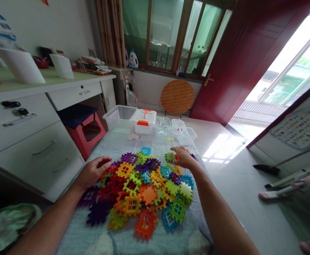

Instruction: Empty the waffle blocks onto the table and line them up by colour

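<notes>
Mostly square, notched, multicoloured tiles (149, 194)

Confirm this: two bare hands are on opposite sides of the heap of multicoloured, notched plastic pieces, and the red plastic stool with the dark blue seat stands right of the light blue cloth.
No: the head view shows the stool left of the cloth. The left hand and right hand are on opposite sides of the heap.
</notes>
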Demonstrator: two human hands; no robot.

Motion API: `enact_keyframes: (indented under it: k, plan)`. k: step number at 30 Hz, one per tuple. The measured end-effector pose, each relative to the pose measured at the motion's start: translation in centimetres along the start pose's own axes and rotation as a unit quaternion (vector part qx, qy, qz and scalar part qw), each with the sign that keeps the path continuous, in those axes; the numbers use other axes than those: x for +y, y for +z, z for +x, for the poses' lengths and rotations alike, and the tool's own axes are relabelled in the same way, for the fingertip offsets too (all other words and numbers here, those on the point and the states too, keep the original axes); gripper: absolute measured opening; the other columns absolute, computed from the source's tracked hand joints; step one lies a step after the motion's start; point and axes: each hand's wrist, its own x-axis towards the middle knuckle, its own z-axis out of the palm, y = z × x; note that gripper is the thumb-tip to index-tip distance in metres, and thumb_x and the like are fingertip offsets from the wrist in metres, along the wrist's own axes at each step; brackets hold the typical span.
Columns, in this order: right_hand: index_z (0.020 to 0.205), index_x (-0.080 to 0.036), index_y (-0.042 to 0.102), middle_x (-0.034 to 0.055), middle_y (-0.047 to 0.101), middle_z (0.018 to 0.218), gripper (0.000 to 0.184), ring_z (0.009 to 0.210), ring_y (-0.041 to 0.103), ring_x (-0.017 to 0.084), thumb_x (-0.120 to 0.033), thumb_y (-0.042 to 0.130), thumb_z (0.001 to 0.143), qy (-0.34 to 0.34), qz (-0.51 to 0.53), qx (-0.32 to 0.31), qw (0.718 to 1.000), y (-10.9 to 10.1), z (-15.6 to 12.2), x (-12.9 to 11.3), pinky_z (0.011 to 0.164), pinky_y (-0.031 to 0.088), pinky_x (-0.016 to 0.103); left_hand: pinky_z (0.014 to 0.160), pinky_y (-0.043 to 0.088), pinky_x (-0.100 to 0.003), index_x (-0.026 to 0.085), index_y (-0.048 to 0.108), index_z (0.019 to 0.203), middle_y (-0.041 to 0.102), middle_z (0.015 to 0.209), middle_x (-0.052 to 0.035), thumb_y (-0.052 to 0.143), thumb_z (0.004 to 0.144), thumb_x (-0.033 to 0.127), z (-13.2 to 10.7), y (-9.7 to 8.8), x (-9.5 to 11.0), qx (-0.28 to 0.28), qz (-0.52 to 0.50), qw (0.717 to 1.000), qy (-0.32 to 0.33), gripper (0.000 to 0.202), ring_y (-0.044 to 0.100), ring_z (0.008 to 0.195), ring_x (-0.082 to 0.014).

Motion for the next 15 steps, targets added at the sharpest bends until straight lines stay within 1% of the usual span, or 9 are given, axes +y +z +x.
enact_keyframes:
  k: [1,3,6,9,12,15]
  plan:
    - [0.133,-0.02,0.053,0.0115,0.059,0.132,0.065,0.124,0.046,0.032,-0.02,0.065,0.069,-0.004,-0.012,-0.018,1.0,0.3,0.4,-0.4,0.101,0.035,0.045,0.091,0.053,-0.034,0.019,0.07,0.098,0.075,0.099,-0.0064,0.061,0.072,0.063,0.0,0.0,0.0,0.0,0.001,1.0,0.0,0.052,0.069,0.092,-0.0252]
    - [0.132,-0.02,0.054,0.0122,0.06,0.129,0.066,0.121,0.048,0.032,-0.016,0.065,0.067,-0.008,-0.022,-0.035,0.999,0.8,1.2,-0.8,0.098,0.036,0.044,0.09,0.053,-0.033,0.019,0.07,0.098,0.075,0.098,-0.006,0.061,0.071,0.063,0.0,0.0,0.1,-0.001,0.001,1.0,-0.002,0.052,0.069,0.091,-0.0248]
    - [0.13,-0.019,0.055,0.0129,0.061,0.125,0.065,0.116,0.052,0.031,-0.016,0.065,0.067,-0.009,-0.024,-0.042,0.999,1.3,2.0,-1.1,0.096,0.037,0.042,0.09,0.053,-0.032,0.019,0.071,0.098,0.075,0.098,-0.0058,0.062,0.071,0.063,0.1,0.0,0.2,-0.003,-0.001,1.0,-0.006,0.052,0.07,0.09,-0.0245]
    - [0.134,-0.02,0.052,0.0129,0.06,0.127,0.068,0.118,0.051,0.031,-0.017,0.065,0.068,-0.012,-0.024,-0.045,0.999,1.4,2.2,-1.0,0.097,0.037,0.042,0.091,0.053,-0.033,0.019,0.071,0.098,0.075,0.098,-0.0058,0.062,0.071,0.062,0.1,-0.1,0.2,-0.002,-0.004,1.0,-0.004,0.052,0.07,0.091,-0.0247]
    - [0.141,-0.02,0.045,0.0125,0.055,0.136,0.075,0.123,0.048,0.032,-0.02,0.065,0.069,-0.011,-0.021,-0.044,0.999,0.6,2.0,-0.1,0.099,0.036,0.043,0.091,0.053,-0.034,0.019,0.071,0.098,0.075,0.098,-0.0057,0.062,0.071,0.062,0.0,-0.1,0.1,-0.002,-0.005,1.0,-0.003,0.052,0.07,0.09,-0.0248]
    - [0.145,-0.02,0.04,0.012,0.047,0.146,0.076,0.127,0.045,0.03,-0.022,0.063,0.073,0.01,-0.021,-0.037,0.999,-0.9,1.4,1.7,0.102,0.036,0.041,0.09,0.053,-0.033,0.02,0.071,0.099,0.075,0.099,-0.0054,0.062,0.072,0.062,0.0,0.0,0.0,-0.003,-0.006,1.0,-0.005,0.051,0.07,0.091,-0.0248]
